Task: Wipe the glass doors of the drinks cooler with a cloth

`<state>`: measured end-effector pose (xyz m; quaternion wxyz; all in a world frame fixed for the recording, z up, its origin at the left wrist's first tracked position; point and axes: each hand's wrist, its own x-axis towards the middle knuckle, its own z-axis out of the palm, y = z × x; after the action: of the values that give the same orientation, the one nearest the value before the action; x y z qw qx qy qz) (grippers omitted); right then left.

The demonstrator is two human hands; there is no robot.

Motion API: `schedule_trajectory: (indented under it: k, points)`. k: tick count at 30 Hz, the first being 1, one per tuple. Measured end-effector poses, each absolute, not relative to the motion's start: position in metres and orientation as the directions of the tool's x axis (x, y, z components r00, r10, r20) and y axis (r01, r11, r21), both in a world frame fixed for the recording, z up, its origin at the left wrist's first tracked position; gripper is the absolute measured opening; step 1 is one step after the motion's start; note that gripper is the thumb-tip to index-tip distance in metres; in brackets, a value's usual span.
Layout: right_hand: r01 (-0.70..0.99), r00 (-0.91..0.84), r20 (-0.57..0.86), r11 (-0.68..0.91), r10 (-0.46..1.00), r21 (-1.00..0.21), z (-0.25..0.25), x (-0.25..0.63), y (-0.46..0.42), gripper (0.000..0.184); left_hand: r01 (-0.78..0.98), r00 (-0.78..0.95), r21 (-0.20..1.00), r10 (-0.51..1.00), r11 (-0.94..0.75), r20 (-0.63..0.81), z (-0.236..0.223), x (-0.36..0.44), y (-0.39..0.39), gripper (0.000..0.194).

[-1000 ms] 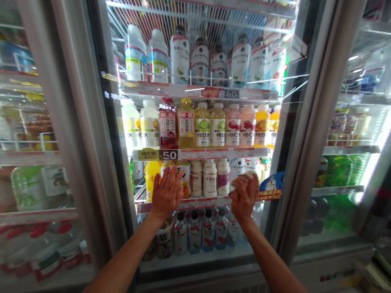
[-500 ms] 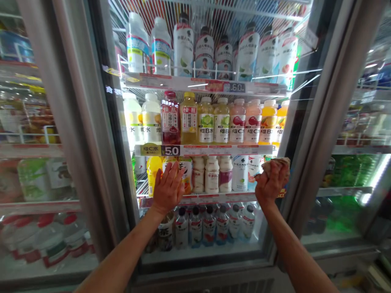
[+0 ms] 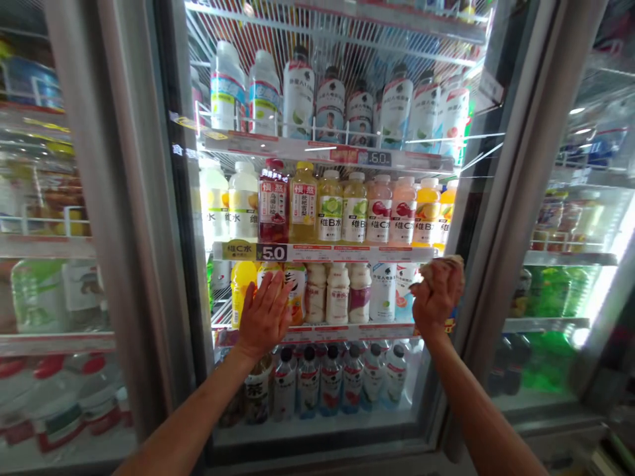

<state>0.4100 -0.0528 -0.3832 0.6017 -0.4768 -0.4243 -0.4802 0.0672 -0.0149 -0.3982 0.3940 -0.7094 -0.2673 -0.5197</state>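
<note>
A glass fridge door (image 3: 367, 423) stands in front of me, with lit shelves of drinks behind it. My left hand (image 3: 265, 314) lies flat against the glass at the lower left, fingers stretched out and holding nothing. Behind it are yellow and orange bottles (image 3: 244, 291). My right hand (image 3: 437, 301) is closed on a crumpled, pale brown cloth (image 3: 449, 266), held up to the glass near the right frame. The cloth's far side is hidden by my fingers. Left of that hand, white bottles (image 3: 383, 292) show through the glass.
Metal door frames rise on the left (image 3: 133, 218) and right (image 3: 520, 218). Drinks fill the neighbouring fridges on both sides. A blue and yellow sticker (image 3: 450, 324) is partly covered by my right hand. Price strips (image 3: 347, 253) run along the shelf edges.
My right hand has moved right across the glass with the cloth, over the sticker, and then stayed near the frame. My left hand keeps its place on the glass, while the view shifts slightly.
</note>
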Motion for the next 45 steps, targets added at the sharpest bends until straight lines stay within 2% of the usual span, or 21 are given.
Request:
schedule_trajectory:
  k: [2,3,6,10,12,14,16,18,20,22,25,27,29,31,34,35,36,38,41,43,45]
  points:
    - [0.963,0.267,0.934,0.096,-0.237,-0.251,-0.366,0.416,-0.049,0.047,0.793,0.311,-0.275,-0.026,-0.544,0.95,-0.398,0.068,-0.015,0.066]
    - [0.969,0.244,0.939,0.108,-0.243,-0.224,-0.36,0.408,-0.047,0.048,0.794,0.311,-0.274,-0.024,-0.542,0.95,-0.398,0.068,-0.014,0.066]
    - [0.989,0.032,0.983,0.146,-0.181,-0.005,-0.357,0.352,-0.043,0.047,0.791,0.315,-0.277,-0.026,-0.546,0.949,-0.401,0.068,-0.014,0.065]
    - [0.939,-0.282,0.959,0.209,0.019,0.272,-0.374,0.301,-0.049,0.041,0.779,0.322,-0.287,-0.037,-0.558,0.946,-0.398,0.066,-0.017,0.062]
    - [0.923,-0.344,0.938,0.202,0.052,0.328,-0.379,0.315,-0.053,0.038,0.781,0.316,-0.293,-0.054,-0.552,0.947,-0.387,0.062,-0.018,0.062]
    - [0.959,-0.248,0.969,0.137,-0.014,0.248,-0.375,0.351,-0.055,0.036,0.803,0.27,-0.268,-0.076,-0.532,0.96,-0.367,0.058,-0.018,0.062]
    - [0.996,-0.027,0.988,0.085,-0.152,0.041,-0.362,0.391,-0.054,0.038,0.832,0.187,-0.205,-0.088,-0.515,0.978,-0.344,0.052,-0.015,0.063]
    - [0.983,0.18,0.945,0.095,-0.272,-0.159,-0.344,0.415,-0.05,0.041,0.851,0.109,-0.133,-0.075,-0.508,0.991,-0.323,0.048,-0.01,0.062]
    - [0.966,0.255,0.912,0.127,-0.321,-0.226,-0.33,0.411,-0.045,0.043,0.859,0.075,-0.088,-0.046,-0.504,0.996,-0.31,0.046,-0.005,0.062]
    - [0.981,0.17,0.942,0.137,-0.289,-0.135,-0.324,0.382,-0.042,0.043,0.866,0.068,-0.073,-0.027,-0.494,0.997,-0.306,0.046,-0.001,0.064]
    - [0.978,-0.105,0.984,0.164,-0.143,0.128,-0.329,0.327,-0.042,0.04,0.874,0.079,-0.081,-0.025,-0.479,0.997,-0.31,0.047,0.003,0.066]
    - [0.938,-0.285,0.958,0.195,-0.034,0.286,-0.335,0.31,-0.045,0.039,0.877,0.089,-0.09,-0.025,-0.472,0.996,-0.312,0.046,0.003,0.067]
    - [0.918,-0.352,0.936,0.197,0.01,0.343,-0.337,0.322,-0.048,0.038,0.88,0.099,-0.099,-0.023,-0.464,0.995,-0.313,0.045,0.003,0.067]
    - [0.962,-0.227,0.973,0.145,-0.048,0.232,-0.331,0.357,-0.05,0.038,0.883,0.098,-0.098,-0.024,-0.459,0.995,-0.312,0.045,0.003,0.067]
    - [0.986,0.147,0.958,0.109,-0.245,-0.124,-0.305,0.405,-0.045,0.043,0.883,0.084,-0.09,-0.033,-0.46,0.996,-0.311,0.047,0.002,0.067]
    - [0.974,0.221,0.931,0.12,-0.291,-0.193,-0.295,0.41,-0.043,0.045,0.883,0.08,-0.087,-0.036,-0.461,0.996,-0.311,0.047,0.002,0.066]
    - [0.968,0.245,0.917,0.134,-0.314,-0.213,-0.287,0.406,-0.04,0.046,0.883,0.077,-0.085,-0.037,-0.462,0.996,-0.311,0.048,0.001,0.066]
    - [0.98,0.166,0.94,0.155,-0.299,-0.123,-0.276,0.376,-0.036,0.045,0.882,0.075,-0.085,-0.04,-0.464,0.996,-0.31,0.048,0.001,0.065]
    - [0.97,-0.132,0.982,0.189,-0.137,0.156,-0.278,0.307,-0.036,0.043,0.879,0.079,-0.091,-0.044,-0.468,0.996,-0.31,0.047,0.0,0.065]
    - [0.913,-0.347,0.937,0.218,-0.027,0.344,-0.286,0.277,-0.038,0.041,0.876,0.085,-0.095,-0.041,-0.473,0.995,-0.311,0.045,0.001,0.066]
    - [0.881,-0.431,0.902,0.219,0.004,0.42,-0.292,0.278,-0.041,0.039,0.873,0.094,-0.102,-0.042,-0.477,0.995,-0.311,0.043,0.001,0.066]
